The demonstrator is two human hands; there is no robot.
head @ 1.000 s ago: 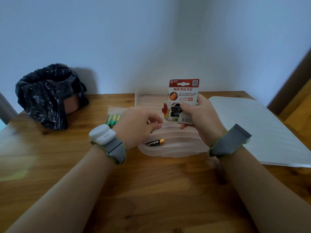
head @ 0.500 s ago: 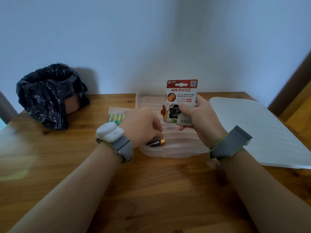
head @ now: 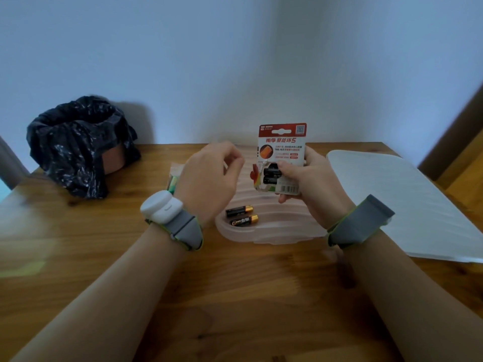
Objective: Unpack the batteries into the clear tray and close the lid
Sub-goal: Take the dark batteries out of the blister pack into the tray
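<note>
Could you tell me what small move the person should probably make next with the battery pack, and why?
Probably bring the left hand to the battery pack and pull out one of the two black batteries in it. The right hand holds the pack upright over the clear tray, where only two loose batteries lie, and the left hand looks empty beside the pack.

We note a varnished wood surface (head: pixel 104 257) with visible grain, a translucent ribbed plastic tray (head: pixel 277 231), a glossy printed card battery pack (head: pixel 281 152), and a crinkled shiny black plastic bag (head: pixel 73 142).
</note>
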